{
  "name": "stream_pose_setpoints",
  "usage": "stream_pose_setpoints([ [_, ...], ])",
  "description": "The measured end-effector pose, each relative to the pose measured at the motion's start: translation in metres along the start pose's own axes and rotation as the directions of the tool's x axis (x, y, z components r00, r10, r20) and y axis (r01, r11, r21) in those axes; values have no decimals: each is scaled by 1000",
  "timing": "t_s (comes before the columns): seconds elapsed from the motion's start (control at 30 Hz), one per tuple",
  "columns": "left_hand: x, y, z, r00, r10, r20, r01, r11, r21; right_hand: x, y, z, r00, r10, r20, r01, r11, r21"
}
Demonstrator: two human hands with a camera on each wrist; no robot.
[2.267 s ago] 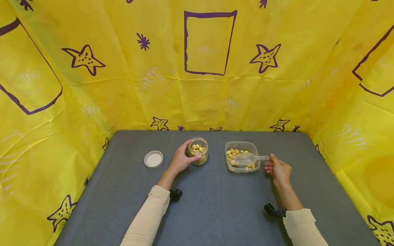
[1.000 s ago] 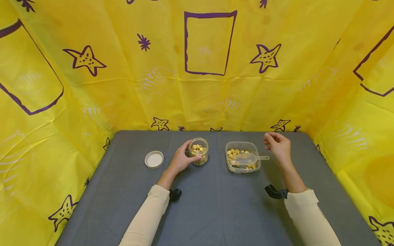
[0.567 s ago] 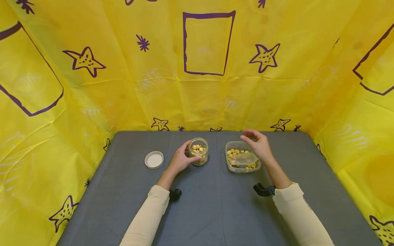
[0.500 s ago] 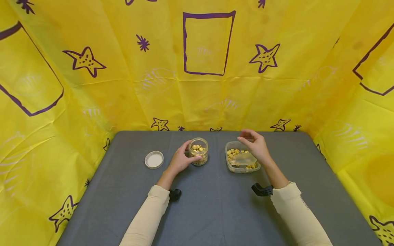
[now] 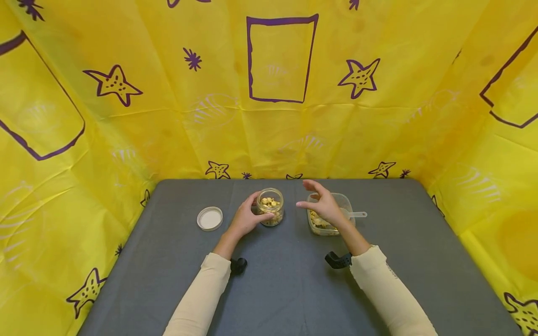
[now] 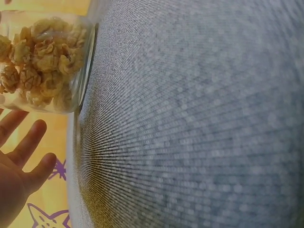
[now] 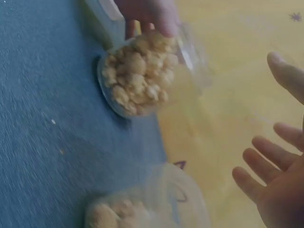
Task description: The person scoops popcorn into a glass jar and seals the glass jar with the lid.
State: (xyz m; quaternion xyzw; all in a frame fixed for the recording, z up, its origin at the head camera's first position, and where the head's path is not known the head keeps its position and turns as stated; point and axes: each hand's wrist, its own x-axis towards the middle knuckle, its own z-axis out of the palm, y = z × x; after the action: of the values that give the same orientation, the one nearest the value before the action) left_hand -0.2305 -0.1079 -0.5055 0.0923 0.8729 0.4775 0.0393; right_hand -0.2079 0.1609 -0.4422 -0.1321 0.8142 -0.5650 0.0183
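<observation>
In the head view my left hand holds a clear glass jar of caramel popcorn, thumb across its near side. The jar stands upright without a lid on the grey table. Close up in the left wrist view, popcorn fills the jar. My right hand hovers over the clear plastic tub, thumb and fingers spread towards the jar, holding nothing. Under it, a translucent scoop lies in the tub with its handle over the right rim. The hand hides most of the scoop and some popcorn.
A round jar lid with a white inside lies left of the jar. The grey tabletop meets yellow printed curtains at the back and sides. Tiny crumbs dot the cloth in the right wrist view.
My right hand has released the scoop handle, lifted, and moved left across the tub towards the jar, its fingers spreading. The left hand and the jar have stayed in place.
</observation>
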Motion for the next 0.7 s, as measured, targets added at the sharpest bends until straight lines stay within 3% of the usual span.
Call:
stream_pose_setpoints([
  [0.27, 0, -1, -1, 1000, -1, -1, 1, 1000, -7, 9, 4, 27, 998, 20, 64, -16, 998, -67],
  [0.43, 1, -2, -2, 1000, 5, 3, -5, 1000, -2, 12, 7, 41, 995, 42, 94, -37, 998, -58],
  [0.7, 3, -1, -13, 995, 35, 90, -36, 999, 16, 10, 9, 61, 991, 73, 111, -66, 995, -70],
])
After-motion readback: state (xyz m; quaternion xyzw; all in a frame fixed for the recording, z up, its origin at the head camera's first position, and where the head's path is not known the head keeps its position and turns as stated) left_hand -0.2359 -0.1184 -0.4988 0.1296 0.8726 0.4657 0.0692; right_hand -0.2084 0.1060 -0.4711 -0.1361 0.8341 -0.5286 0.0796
